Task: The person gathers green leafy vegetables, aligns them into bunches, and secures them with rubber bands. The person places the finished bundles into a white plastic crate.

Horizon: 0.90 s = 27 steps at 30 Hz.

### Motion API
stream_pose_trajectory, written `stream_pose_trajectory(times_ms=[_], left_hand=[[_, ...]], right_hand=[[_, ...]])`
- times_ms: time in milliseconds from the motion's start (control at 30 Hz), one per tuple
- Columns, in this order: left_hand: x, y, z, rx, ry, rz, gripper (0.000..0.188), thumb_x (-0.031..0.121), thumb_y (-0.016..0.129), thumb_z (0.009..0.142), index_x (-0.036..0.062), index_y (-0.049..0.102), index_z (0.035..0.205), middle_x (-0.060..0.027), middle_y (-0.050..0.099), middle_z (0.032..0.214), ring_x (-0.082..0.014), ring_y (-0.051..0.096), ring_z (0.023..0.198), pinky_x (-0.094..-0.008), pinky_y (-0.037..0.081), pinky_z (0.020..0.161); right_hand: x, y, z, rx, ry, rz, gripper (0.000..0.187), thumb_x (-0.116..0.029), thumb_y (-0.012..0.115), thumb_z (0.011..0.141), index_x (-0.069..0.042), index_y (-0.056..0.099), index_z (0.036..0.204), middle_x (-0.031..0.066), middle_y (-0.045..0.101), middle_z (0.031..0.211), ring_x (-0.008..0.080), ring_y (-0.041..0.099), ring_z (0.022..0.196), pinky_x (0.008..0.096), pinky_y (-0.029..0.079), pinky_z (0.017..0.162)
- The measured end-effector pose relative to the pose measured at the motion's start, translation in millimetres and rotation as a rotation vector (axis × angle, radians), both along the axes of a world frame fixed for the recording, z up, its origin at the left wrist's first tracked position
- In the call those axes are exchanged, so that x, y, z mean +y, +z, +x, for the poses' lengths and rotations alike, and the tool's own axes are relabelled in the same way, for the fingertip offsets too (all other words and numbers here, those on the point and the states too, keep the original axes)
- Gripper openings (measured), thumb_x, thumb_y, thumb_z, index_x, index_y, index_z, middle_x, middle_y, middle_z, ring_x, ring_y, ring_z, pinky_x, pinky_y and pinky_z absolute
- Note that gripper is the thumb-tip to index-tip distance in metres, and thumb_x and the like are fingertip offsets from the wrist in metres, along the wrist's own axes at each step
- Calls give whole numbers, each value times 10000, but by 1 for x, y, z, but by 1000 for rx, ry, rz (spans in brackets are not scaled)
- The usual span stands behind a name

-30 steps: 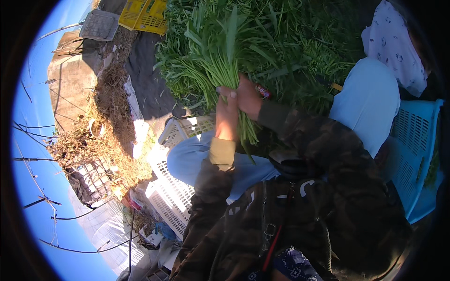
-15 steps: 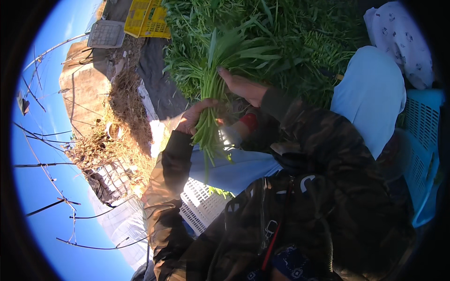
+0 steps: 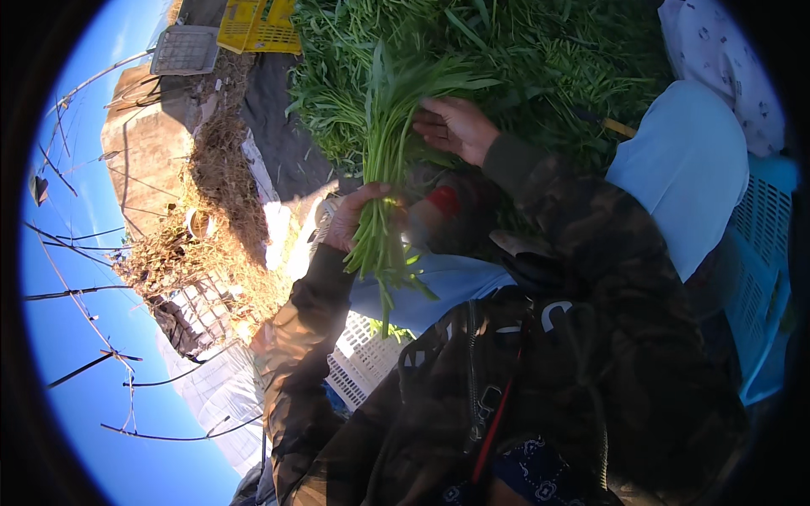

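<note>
My left hand [image 3: 358, 212] is closed round the stems of a bunch of leafy greens [image 3: 384, 169], which have long pale-green stalks and narrow leaves. Its leaves point away from me and the cut stalk ends hang toward my lap. Beside the upper stalks is my right hand [image 3: 458, 129], its fingers loosely bent and apart, with nothing visible in it; the fingertips come close to the bunch. Beyond both hands spreads a big heap of the same greens [image 3: 540, 67].
A white slotted crate [image 3: 363, 363] holding some green bits stands by my left forearm. Blue crates [image 3: 755, 261] are at the right, next to a pale-blue-covered knee [image 3: 679, 164]. A yellow crate [image 3: 274, 29] and a grey crate [image 3: 184, 51] lie far left. A yellow handle [image 3: 618, 127] pokes from the heap.
My right hand has come off the stalks and shifted slightly right and away from me. My left hand keeps its hold on the bunch, whose stalk ends hang a little differently.
</note>
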State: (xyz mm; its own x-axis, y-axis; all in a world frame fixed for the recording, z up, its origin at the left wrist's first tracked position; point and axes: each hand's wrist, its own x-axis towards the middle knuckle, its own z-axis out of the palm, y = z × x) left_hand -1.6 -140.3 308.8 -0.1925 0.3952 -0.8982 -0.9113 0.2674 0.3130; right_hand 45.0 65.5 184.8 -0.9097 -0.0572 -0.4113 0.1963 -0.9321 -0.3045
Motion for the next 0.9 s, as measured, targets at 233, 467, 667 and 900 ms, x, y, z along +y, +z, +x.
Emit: stream_pose_trajectory(times_ms=[233,467,667,900], left_hand=[[12,-2,14,-17,-54,36,308,227,599,838,-18,533,1011,-127,587,799,-263,621,712,-358,551,704],[8,-7,11,42,-18,-25,276,198,604,840,1,554,1026,-142,615,850,-281,650,767,-394,570,746],[0,-19,3,35,75,94,278,146,585,856,11,551,1097,-140,641,959,-260,651,861,-406,567,788],[-4,-27,0,-49,43,-1,238,120,621,847,-9,572,1042,-134,661,907,-246,678,743,-368,601,678]], right_hand=[[-4,26,9,45,121,235,190,-274,583,932,-104,588,1015,0,672,938,97,634,822,237,486,686],[-13,27,10,162,274,480,295,-340,567,928,-56,631,967,44,677,831,93,617,703,253,459,566],[-25,51,30,304,418,839,396,-295,479,956,11,646,768,96,606,563,138,574,498,299,456,499],[-40,54,48,310,503,1074,412,-269,462,919,35,630,696,181,608,609,284,627,553,406,510,579]])
